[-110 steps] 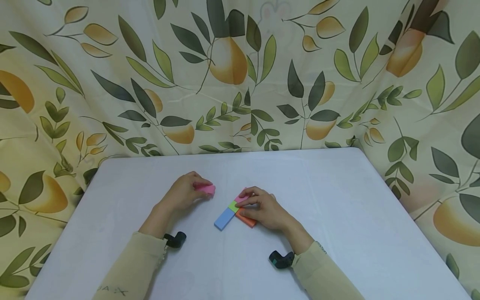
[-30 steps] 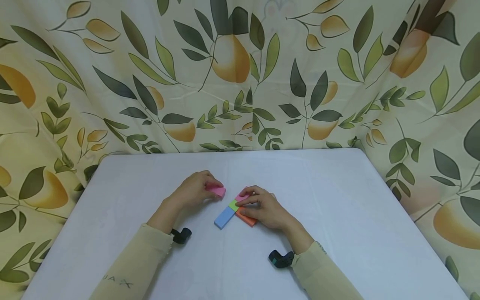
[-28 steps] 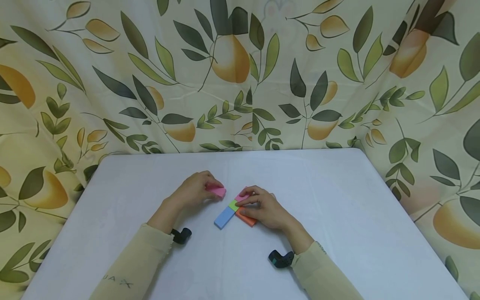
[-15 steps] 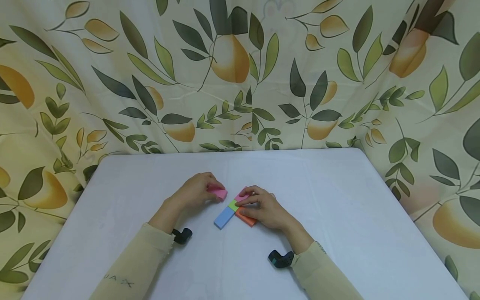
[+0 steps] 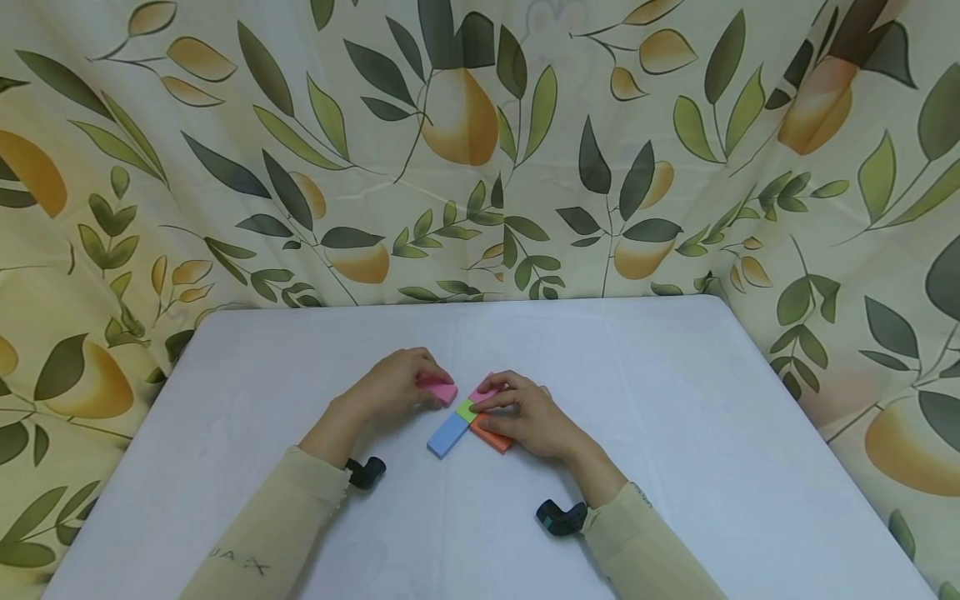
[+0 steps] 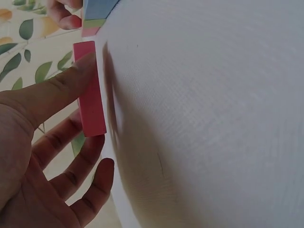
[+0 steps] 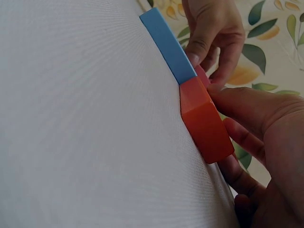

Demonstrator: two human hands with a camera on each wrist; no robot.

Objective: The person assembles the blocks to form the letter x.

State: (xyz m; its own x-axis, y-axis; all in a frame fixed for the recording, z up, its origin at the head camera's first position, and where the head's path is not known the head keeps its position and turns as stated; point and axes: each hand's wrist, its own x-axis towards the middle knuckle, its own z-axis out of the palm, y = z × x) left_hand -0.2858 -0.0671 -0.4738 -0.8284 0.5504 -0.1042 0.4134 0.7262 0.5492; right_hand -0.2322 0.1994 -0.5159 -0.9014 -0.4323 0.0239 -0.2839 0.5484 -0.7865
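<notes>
My left hand (image 5: 393,385) pinches a pink block (image 5: 444,392) between thumb and fingers, close over the white table. In the left wrist view that pink block (image 6: 93,107) stands on edge, the thumb on its face. Just right of it, a blue block (image 5: 447,435), a small green block (image 5: 466,411) and a second pink block (image 5: 482,390) form a slanting row. An orange block (image 5: 491,437) branches off toward me. My right hand (image 5: 536,421) holds the orange block, thumb along it, other fingertips over the green and pink ones. The right fingers partly cover these blocks.
The white table (image 5: 637,375) reaches back to a curtain (image 5: 465,217) printed with fruit and leaves. A black wrist camera (image 5: 367,473) sits at the left cuff and another black camera (image 5: 561,517) at the right cuff.
My left hand has moved right and slightly toward me, bringing its pink block nearer the row. The right hand and the blocks under it have stayed in place.
</notes>
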